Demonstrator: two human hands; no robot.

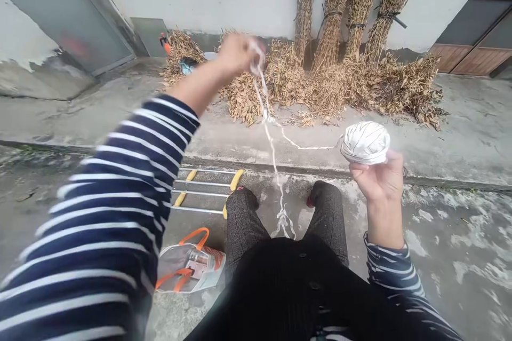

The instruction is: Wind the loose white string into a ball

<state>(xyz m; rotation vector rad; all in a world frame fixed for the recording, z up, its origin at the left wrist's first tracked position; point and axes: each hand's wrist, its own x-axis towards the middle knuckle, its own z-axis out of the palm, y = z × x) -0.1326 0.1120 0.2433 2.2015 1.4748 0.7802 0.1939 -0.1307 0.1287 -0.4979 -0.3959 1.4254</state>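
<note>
My right hand (378, 178) is raised at the right and grips a ball of white plastic twine (365, 142) from below. A strand of the twine (308, 147) runs left from the ball to my left hand (237, 54), which is stretched out ahead, blurred, with its fingers closed on the twine. From that hand a frayed loose end of the twine (276, 175) hangs down between my knees. My sleeves are dark blue with white stripes.
Bundles of dry stalks (340, 5) lean on the white wall, with more dry stalks heaped (328, 87) on a raised concrete step. A metal rack with yellow pieces (204, 191) lies by my feet. A bag with orange handles (188, 266) sits at the lower left.
</note>
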